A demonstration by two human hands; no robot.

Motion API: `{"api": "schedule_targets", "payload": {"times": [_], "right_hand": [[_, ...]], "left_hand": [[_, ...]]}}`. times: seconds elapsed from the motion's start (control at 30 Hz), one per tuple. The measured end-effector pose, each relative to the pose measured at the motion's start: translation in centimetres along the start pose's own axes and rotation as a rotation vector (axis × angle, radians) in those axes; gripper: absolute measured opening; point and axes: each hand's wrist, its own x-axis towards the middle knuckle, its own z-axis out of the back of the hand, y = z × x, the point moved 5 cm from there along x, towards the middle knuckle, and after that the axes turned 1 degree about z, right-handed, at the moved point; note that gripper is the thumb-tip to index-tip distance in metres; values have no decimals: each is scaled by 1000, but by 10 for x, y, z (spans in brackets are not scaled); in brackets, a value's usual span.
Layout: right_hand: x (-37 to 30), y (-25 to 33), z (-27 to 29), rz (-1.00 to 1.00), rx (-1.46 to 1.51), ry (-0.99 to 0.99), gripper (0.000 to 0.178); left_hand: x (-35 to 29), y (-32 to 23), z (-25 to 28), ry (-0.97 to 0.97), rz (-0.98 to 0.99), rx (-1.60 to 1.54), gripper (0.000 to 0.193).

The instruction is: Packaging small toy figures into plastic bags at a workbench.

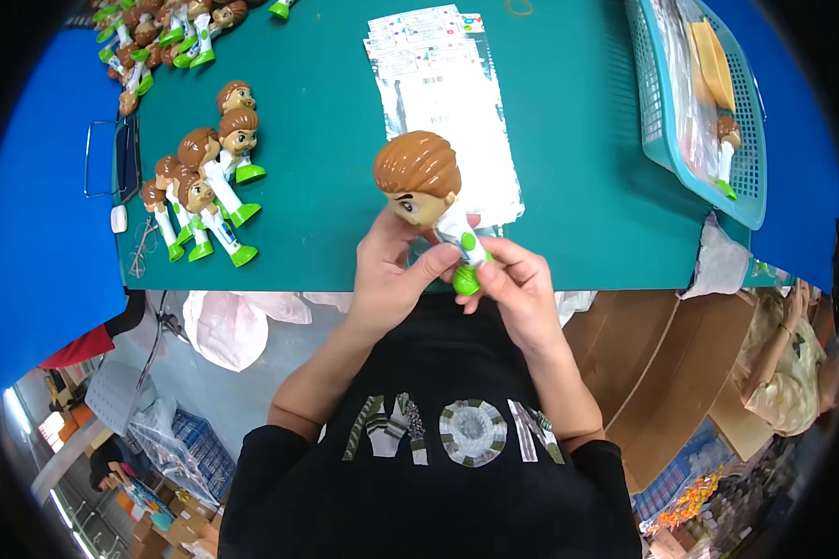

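Note:
Between my two hands, over the near edge of the green table, is a toy figurine [418,177] with a big brown-haired head, white body and green base. My left hand [391,270] grips its body from the left, thumb across the front. The fingers of my right hand [517,284] close around its lower end near the green base. Just beyond the figurine lies a fanned stack of clear plastic bags [452,112] with printed white headers. Several similar figurines [200,172] stand and lean together on the left of the table.
A larger pile of figurines [163,33] lies at the far left. Beside the left edge are a dark phone [128,154] and eyeglasses [143,247]. A light-blue basket [657,121] with bags and one figurine stands on the right. An open cardboard box [634,363] sits below the table.

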Motion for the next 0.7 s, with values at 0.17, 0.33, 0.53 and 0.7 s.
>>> {"api": "schedule_targets", "payload": {"times": [0.17,0.33,0.53,0.7], "right_hand": [[-6,12,36,159,134,-297,36],[-10,29,47,281,193,-319,39],[4,22,20,226,492,-143,38],[7,25,22,258,468,-143,36]], "left_hand": [[10,-16,11,103,-378,1095,34],[15,-3,19,122,-412,1080,26],[22,-10,13,147,-394,1164,26],[19,-20,3,137,-424,1247,36]]}}
